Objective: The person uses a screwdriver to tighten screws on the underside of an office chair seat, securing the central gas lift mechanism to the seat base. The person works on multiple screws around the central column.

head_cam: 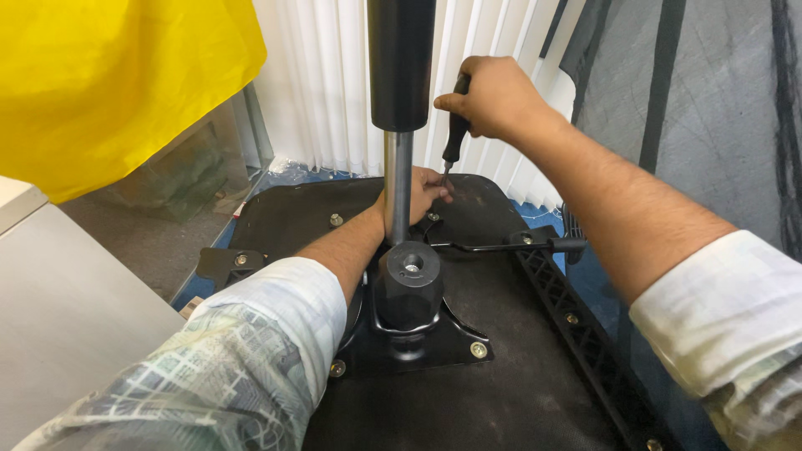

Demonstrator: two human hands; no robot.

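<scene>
Chair seat underside (501, 367) fills the lower centre, black, lying face down. Mesh backrest (710, 108) stands at 3 o'clock of it, white blinds (326, 83) at 12, yellow sheet (109, 75) at 10–11, grey cabinet (58, 317) at 9.

Gas lift cylinder (401, 67) rises straight up from the middle, chrome rod running down toward the mechanism plate (434, 334) bolted on the seat. Black socket block (411, 284) sits on that plate, just below the rod from this angle.

Lever handle (510, 245) sticks out toward 3 o'clock from the mechanism.

Your right hand (493, 96) is at 12–1 o'clock, fingers closed tight round the black screwdriver (455, 134), held near vertical with its tip down at the far edge of the plate. Your left hand (422, 192) is behind the rod at 12 o'clock, fingers curled right at the tip; can't tell whether they pinch a screw or just steady the blade.

Progress, my read: near-side plate screws at 5 (478, 350) and 7 o'clock (337, 367) look seated. Another screw (336, 220) shows at 10 o'clock. The far screw under the tip is the one in hand; whether it's tight isn't visible. So plate fixing looks mostly done, far side open.
</scene>
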